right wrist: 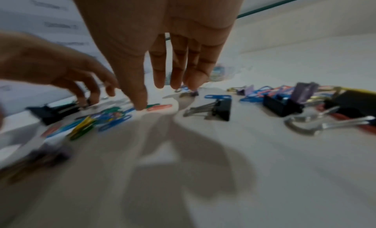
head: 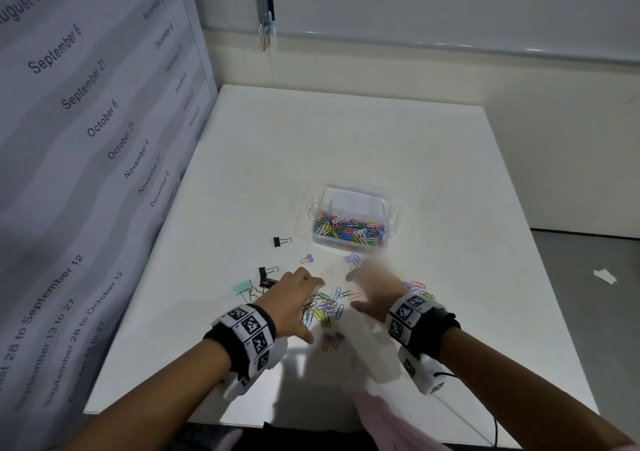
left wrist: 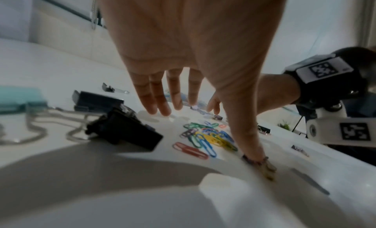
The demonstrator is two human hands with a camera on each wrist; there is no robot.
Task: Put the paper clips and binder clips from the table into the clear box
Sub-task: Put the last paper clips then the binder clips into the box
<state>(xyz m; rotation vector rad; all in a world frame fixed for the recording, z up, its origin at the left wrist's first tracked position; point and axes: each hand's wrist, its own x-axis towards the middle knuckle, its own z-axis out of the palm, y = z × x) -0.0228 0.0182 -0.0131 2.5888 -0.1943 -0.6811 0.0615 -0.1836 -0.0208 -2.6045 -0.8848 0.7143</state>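
Clear box (head: 353, 223) uncovered on counter (head: 450, 208), holding mixed-colour paper clips (head: 349, 230). Loose clips (head: 325, 307) lying flat, axes varied. Left hand (head: 294, 294), right hand (head: 375, 293) spread, grasping nothing.

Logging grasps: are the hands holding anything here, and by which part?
Nothing is held: left hand and right hand hover open-fingered over the loose paper clips.

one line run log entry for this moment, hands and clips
left hand open beside loose paper clips | right hand open, blurred | clear box part filled | binder clips on table
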